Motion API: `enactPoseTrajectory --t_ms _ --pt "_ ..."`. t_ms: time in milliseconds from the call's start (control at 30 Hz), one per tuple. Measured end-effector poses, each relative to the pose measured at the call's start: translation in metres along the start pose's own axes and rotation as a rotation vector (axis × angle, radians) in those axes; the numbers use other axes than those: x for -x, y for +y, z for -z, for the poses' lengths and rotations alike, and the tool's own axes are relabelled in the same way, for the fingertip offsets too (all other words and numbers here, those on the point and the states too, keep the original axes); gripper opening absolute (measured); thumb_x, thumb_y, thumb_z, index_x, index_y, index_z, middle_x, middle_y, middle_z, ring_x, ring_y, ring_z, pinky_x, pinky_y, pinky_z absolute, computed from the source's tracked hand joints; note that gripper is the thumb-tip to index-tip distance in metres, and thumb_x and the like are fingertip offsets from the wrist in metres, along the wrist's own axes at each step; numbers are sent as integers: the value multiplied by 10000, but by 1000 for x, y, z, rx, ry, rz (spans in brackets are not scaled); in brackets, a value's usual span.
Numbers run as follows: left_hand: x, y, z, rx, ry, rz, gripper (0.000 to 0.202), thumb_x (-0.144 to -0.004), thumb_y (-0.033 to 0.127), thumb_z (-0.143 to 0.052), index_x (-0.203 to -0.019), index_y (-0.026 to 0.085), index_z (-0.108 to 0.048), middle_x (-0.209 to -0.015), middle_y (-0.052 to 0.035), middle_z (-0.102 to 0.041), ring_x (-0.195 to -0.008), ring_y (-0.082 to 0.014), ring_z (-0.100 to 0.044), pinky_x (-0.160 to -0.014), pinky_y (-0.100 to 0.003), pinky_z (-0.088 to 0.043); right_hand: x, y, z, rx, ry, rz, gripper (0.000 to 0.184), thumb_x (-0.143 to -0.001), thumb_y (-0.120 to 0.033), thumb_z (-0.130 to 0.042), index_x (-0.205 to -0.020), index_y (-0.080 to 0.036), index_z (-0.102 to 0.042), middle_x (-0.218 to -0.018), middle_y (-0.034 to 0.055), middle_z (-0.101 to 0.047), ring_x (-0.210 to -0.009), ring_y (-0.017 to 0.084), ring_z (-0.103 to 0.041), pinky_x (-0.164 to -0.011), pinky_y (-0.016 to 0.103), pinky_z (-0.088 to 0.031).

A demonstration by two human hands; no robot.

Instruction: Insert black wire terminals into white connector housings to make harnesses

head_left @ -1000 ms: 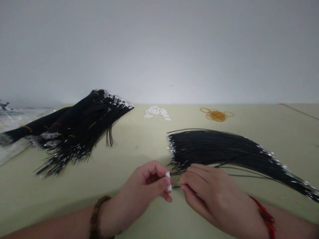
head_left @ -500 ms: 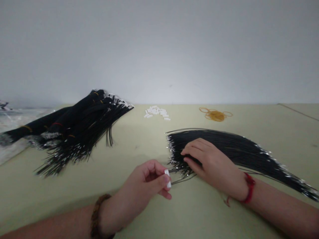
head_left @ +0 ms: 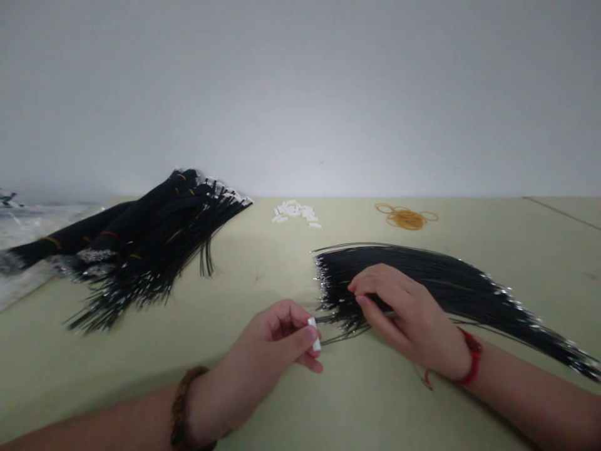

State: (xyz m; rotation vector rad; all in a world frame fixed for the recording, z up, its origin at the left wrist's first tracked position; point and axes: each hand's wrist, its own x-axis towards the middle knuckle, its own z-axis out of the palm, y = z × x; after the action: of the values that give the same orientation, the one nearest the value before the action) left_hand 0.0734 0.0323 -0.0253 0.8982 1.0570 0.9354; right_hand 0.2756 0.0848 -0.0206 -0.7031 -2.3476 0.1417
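My left hand (head_left: 277, 341) is closed, pinching a small white plastic connector housing (head_left: 314, 334) upright between thumb and fingers. A few black wires run from the right up to this housing; whether their ends sit inside it I cannot tell. Over the spread of loose black wires (head_left: 422, 266) hangs my right hand (head_left: 404, 313), thumb and forefinger tips brought together near the silvery wire ends. Anything between those tips is too small to make out. The palm hides part of the wires beneath.
Bundles of black wires (head_left: 154, 225) with white connectors and bands lie at the left, partly on clear plastic (head_left: 28, 285). Farther back are a pile of white connector housings (head_left: 295, 212) and a heap of yellow rubber bands (head_left: 407, 218). A wall (head_left: 300, 94) rises behind the table.
My right hand has shifted slightly right and down, and its thumb and forefinger have come closer together. My left hand, still gripping the white connector housing, has barely moved.
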Motion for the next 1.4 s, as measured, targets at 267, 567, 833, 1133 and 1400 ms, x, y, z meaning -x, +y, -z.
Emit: enactPoseTrajectory --t_ms 267,567,833,1133,1400 --pt "1 -1 4 16 -17 -3 154 -720 235 -669 -712 126 -560 -622 6 -587 -561 -99 -541 -552 -227 -472 8 -30 -3 -85 -119 58 186 -910 -158 -388 -812 -107 -538 -715 12 -458 -687 46 -364 -640 171 -228" --pt "0 -1 4 21 -23 -10 149 -735 226 -669 -720 122 -564 -610 16 -592 -533 -83 -549 -539 -201 -455 9 -32 -6 -4 -96 78 250 -931 -178 -375 -792 -104 -569 -717 21 -464 -697 54 -373 -657 190 -232" --pt "1 -3 4 43 -35 -9 171 -720 255 -688 -712 131 -570 -611 11 -585 -561 -98 -541 -548 -228 -484 9 -30 -7 11 -96 89 262 -939 -178 -367 -801 -101 -576 -729 27 -467 -712 50 -383 -665 191 -250" --pt "0 -1 3 -26 -45 11 174 -742 244 -670 -715 124 -546 -613 21 -584 -540 -91 -566 -572 -240 -504 12 -37 -13 35 -113 145 289 -942 -153 -354 -769 -94 -579 -715 36 -453 -715 58 -389 -674 199 -263" --pt "7 -2 1 -149 -101 -73 108 -796 237 -578 -809 146 -522 -611 12 -549 -559 -112 -536 -529 -245 -504 1 -28 -1 -18 -41 37 229 -904 -194 -374 -806 -96 -556 -782 46 -475 -763 69 -406 -720 204 -319"
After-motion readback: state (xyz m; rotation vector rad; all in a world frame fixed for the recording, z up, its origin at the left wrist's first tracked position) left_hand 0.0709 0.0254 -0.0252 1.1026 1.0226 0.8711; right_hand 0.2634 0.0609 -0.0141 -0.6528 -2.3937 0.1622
